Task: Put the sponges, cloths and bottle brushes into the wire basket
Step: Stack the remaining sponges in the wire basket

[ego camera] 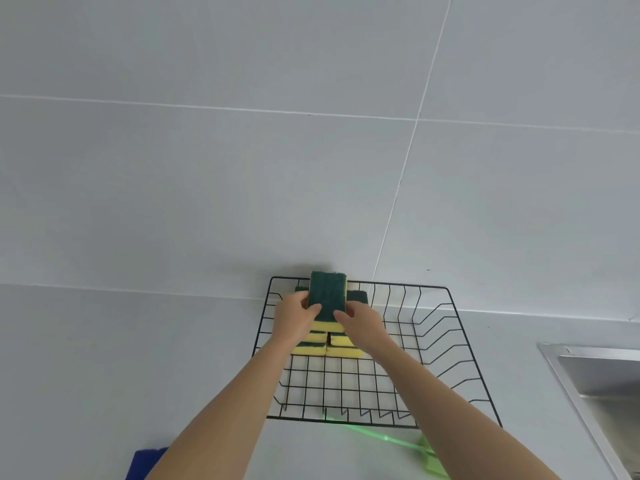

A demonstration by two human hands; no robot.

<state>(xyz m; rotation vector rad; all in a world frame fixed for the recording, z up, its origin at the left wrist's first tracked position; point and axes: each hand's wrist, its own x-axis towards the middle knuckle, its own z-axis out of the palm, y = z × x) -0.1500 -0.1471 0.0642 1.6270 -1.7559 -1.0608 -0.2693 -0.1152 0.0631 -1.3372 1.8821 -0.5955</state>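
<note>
A black wire basket (460,344) sits on the pale counter against the tiled wall. In its far left part stand stacks of yellow sponges with dark green scouring tops (341,347). The top sponge (327,294) lies green side up on the stacks, held from both sides: my left hand (294,320) grips its left edge and my right hand (363,323) its right edge. A green translucent bottle brush handle (388,439) lies on the counter in front of the basket. A blue cloth (143,462) lies at the bottom left edge, partly hidden by my left forearm.
A steel sink (602,379) is set into the counter at the right. The grey tiled wall rises right behind the basket. The basket's right half holds nothing.
</note>
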